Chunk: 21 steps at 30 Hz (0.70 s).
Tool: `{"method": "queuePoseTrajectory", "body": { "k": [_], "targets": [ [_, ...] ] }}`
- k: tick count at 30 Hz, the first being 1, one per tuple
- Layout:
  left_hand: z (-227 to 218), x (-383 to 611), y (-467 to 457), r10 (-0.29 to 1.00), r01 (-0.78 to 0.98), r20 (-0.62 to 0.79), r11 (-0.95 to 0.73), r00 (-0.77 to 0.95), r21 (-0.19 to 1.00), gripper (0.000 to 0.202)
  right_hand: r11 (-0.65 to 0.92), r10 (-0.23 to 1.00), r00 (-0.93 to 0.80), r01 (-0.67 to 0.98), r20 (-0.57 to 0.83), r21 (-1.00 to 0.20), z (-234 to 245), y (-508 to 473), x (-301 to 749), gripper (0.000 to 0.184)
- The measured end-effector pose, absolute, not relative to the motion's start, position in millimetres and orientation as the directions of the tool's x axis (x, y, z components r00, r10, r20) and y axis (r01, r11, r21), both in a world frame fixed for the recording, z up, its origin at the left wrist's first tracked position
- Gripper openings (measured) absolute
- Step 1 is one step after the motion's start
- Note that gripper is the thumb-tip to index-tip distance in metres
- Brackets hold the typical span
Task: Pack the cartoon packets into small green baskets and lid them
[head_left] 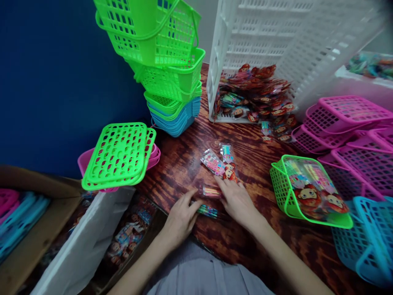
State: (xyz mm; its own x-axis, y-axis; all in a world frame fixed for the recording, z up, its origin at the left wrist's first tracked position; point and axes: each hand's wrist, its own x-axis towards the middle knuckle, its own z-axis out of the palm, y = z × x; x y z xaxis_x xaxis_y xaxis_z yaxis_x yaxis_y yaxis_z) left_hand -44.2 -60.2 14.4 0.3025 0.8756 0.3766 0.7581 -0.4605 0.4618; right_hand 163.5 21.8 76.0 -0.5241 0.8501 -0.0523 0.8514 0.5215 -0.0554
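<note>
My left hand [181, 217] is curled at the table's front edge, its thumb and index finger around the left end of a clear packet of blue-green patterned pencils [208, 211]. Just above that lies a packet of orange and pink sticks [211, 191], between my two hands. My right hand [238, 200] rests beside it, fingers stretched out and apart, the index fingertip close to a pink-printed plastic packet [213, 162]. Touching this one are a red-haired doll-face packet [229, 172] and a small blue-and-yellow packet [226, 153].
At right stands a green basket [279, 192] filled with packets, beside pink baskets [353, 108] and blue baskets [365, 241]. A white crate [215, 82] holds many doll-face packets. Stacked green baskets [172, 78] and green lids [118, 151] are at left, above open boxes [82, 241].
</note>
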Motion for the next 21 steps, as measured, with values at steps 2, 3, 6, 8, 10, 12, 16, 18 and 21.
{"method": "queuePoseTrajectory", "body": {
  "k": [2, 3, 6, 8, 10, 12, 16, 18, 21],
  "targets": [
    [12.8, -43.6, -59.6, 0.873, 0.768, 0.38, -0.462, 0.306, 0.443, 0.038, 0.523, 0.843, -0.528, 0.849, -0.102, -0.07, 81.2, 23.1, 168.9, 0.059],
    [12.6, -43.2, -59.3, 0.872, 0.773, 0.383, -0.462, 0.305, 0.434, 0.038, 0.527, 0.838, -0.534, 0.845, -0.113, -0.09, 82.7, 23.4, 171.1, 0.057],
    [13.5, -42.4, -58.0, 0.866, 0.789, 0.395, -0.464, 0.307, 0.404, 0.034, 0.526, 0.831, -0.544, 0.836, -0.114, -0.156, 83.8, 22.4, 174.5, 0.05],
    [14.5, -42.4, -57.6, 0.86, 0.802, 0.411, -0.463, 0.303, 0.377, 0.029, 0.51, 0.837, -0.536, 0.838, -0.113, -0.195, 83.6, 20.1, 174.6, 0.045],
    [14.9, -42.9, -57.9, 0.852, 0.814, 0.435, -0.459, 0.29, 0.356, 0.026, 0.492, 0.839, -0.529, 0.837, -0.125, -0.237, 83.8, 17.0, 173.8, 0.04],
    [14.2, -43.8, -59.3, 0.851, 0.807, 0.451, -0.456, 0.271, 0.374, 0.026, 0.479, 0.834, -0.53, 0.832, -0.149, -0.278, 84.6, 13.7, 172.4, 0.04],
    [10.6, -46.3, -63.6, 0.867, 0.754, 0.441, -0.446, 0.231, 0.482, 0.03, 0.457, 0.827, -0.534, 0.821, -0.176, -0.343, 87.3, 8.2, 168.5, 0.044],
    [9.0, -47.7, -65.7, 0.879, 0.732, 0.425, -0.433, 0.215, 0.526, 0.036, 0.442, 0.827, -0.532, 0.816, -0.184, -0.373, 87.9, 6.5, 166.7, 0.044],
    [8.7, -49.3, -67.1, 0.891, 0.701, 0.411, -0.418, 0.192, 0.578, 0.05, 0.435, 0.821, -0.541, 0.799, -0.182, -0.415, 87.5, 5.5, 164.7, 0.045]
  ]
}}
